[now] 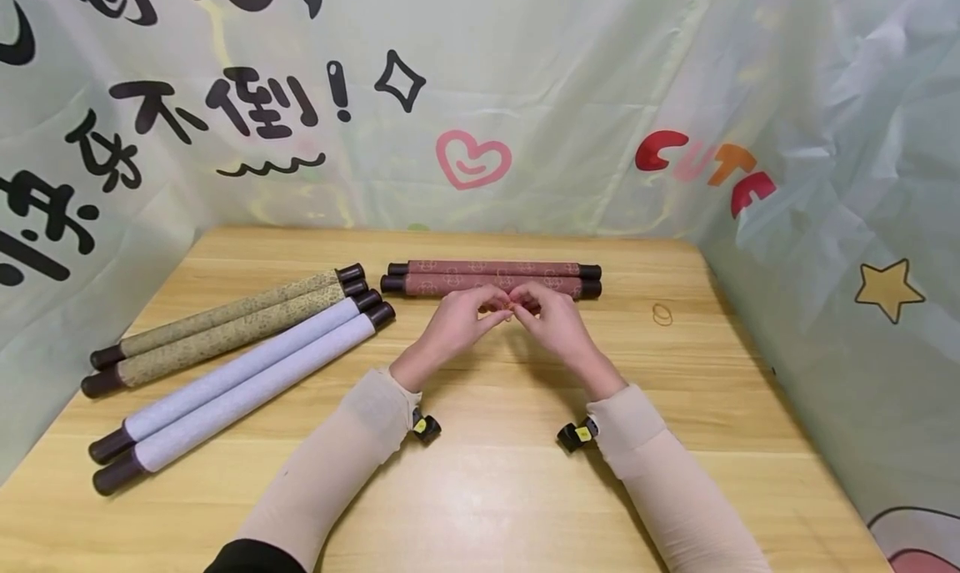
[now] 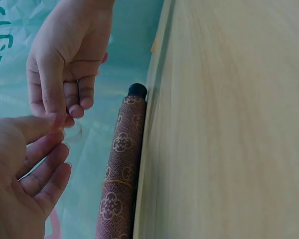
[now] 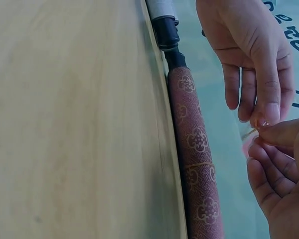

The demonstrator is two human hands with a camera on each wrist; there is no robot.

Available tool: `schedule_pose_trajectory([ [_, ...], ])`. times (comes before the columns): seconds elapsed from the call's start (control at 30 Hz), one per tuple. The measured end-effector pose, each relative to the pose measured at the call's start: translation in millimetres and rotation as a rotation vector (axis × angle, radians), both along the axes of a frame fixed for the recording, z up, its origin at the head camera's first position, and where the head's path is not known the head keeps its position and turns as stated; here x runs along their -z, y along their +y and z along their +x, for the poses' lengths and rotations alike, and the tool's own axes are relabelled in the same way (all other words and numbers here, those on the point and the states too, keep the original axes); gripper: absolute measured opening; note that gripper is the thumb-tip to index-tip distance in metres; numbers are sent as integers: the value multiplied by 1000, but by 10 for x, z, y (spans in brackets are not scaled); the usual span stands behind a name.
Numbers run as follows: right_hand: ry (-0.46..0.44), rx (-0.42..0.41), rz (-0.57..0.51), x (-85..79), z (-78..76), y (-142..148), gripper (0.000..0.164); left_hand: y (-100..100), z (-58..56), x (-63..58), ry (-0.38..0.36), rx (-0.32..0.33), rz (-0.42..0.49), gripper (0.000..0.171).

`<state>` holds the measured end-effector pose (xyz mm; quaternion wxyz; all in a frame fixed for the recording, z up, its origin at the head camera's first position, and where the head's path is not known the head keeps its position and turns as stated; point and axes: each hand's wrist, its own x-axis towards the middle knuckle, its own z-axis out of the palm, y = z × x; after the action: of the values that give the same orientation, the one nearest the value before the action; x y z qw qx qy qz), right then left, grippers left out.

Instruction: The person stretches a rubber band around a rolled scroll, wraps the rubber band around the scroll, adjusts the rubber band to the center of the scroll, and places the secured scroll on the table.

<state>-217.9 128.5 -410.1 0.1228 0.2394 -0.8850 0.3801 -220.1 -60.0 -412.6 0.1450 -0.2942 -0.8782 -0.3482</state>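
Observation:
Above the table, in front of two maroon patterned scrolls [image 1: 491, 283], my left hand [image 1: 463, 319] and right hand [image 1: 553, 321] meet at the fingertips. Thumb and forefinger of each hand pinch a thin tan rubber band [image 3: 249, 133], mostly hidden by the fingers. In the left wrist view the left hand [image 2: 20, 169] is at lower left and the right hand [image 2: 70, 59] above it. A rubber band [image 2: 118, 183] circles the maroon scroll [image 2: 122, 144], which lies beside the hands with dark end knobs.
At the left lie two pale lavender scrolls [image 1: 251, 381] and, behind them, two olive patterned scrolls [image 1: 232, 323], slanting across the table [image 1: 480, 490]. Loose rubber bands [image 1: 662, 314] rest at the right. Printed fabric [image 1: 570, 98] hangs behind the table and on both sides.

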Motion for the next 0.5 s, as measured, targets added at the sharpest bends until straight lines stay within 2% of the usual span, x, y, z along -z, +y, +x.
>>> schedule_pose_trajectory([
  [0.23, -23, -17, -6, -106, 57, 66, 6, -43, 17, -64, 16, -18, 8, 8],
  [0.5, -42, -40, -21, -199, 94, 139, 6, -78, 26, -124, -1, -3, -40, 8],
])
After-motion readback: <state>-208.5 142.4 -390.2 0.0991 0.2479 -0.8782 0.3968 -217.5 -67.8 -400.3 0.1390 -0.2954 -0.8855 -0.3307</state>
